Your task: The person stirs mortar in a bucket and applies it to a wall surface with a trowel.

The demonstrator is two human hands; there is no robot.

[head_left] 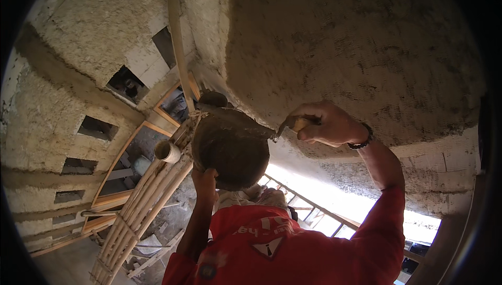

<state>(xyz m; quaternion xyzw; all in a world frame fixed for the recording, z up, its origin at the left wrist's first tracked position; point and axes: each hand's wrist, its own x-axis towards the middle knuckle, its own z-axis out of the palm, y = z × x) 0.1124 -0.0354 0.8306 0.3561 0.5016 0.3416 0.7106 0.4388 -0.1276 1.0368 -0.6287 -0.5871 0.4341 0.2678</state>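
My left hand (pixel 206 183) grips the lower left rim of a dark round mortar pan (pixel 230 151), held tilted in front of my chest. Dark wet mortar coats its inside. In my right hand (pixel 329 123) is a trowel (pixel 286 126), fingers wrapped round its handle. The trowel's blade is seen nearly edge-on, its tip beside the pan's right rim; whether they touch I cannot tell. Just ahead of both rises a wall with a broad coat of damp brown plaster (pixel 345 49).
Bamboo poles (pixel 136 211) lashed together run along my left, with a pale bucket (pixel 168 151) on them. An upright pole (pixel 179 39) stands beyond the pan, next to a smaller dark rounded vessel (pixel 213 98). Farther left, a rough wall (pixel 99 18) has several square openings.
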